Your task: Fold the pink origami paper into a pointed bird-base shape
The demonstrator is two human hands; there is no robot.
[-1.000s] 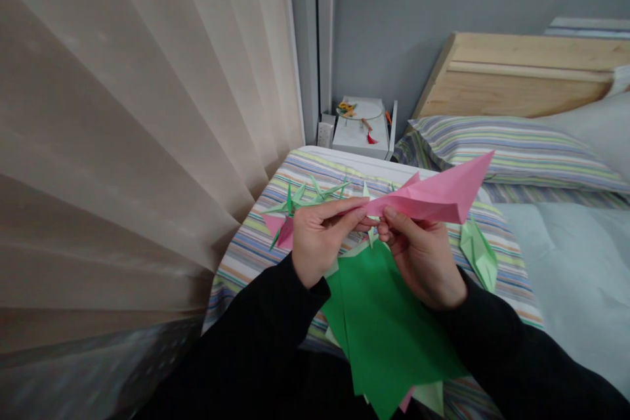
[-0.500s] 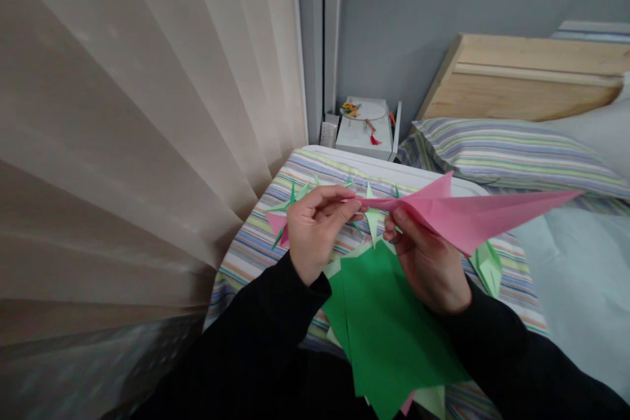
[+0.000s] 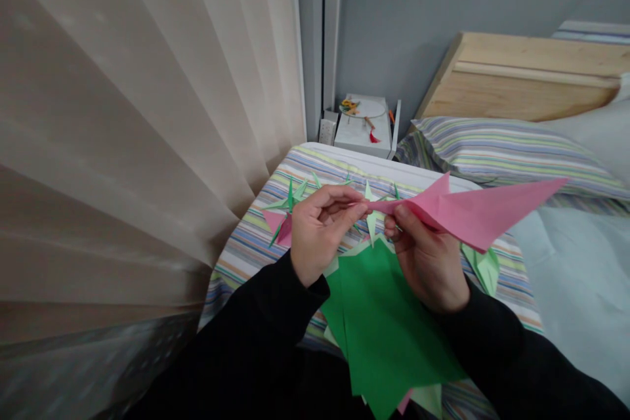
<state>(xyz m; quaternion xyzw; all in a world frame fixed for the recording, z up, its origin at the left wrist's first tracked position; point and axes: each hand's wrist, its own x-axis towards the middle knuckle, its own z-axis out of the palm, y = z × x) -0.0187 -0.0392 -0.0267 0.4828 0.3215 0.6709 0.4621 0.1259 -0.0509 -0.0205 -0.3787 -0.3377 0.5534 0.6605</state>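
Observation:
A folded pink origami crane is held between my two hands above the table. My left hand pinches the tip of its narrow left point between thumb and fingers. Around the crane's middle, from below, closes my right hand, its thumb lying on the near face. The broad pink wing stretches out to the right, and a shorter peak stands up behind it. Beneath my hands lies a stack of green paper sheets. My left fingers hide the pinched tip.
Several folded green and pink paper pieces lie on the striped cloth beyond my hands. A light green folded piece is at right. Curtain hangs left; a white cabinet, striped pillow and bed headboard stand behind.
The crane's wing has tilted slightly and its right tip has moved left and up. My left hand has shifted a little to the right along with the pinched point. My right hand keeps its grip.

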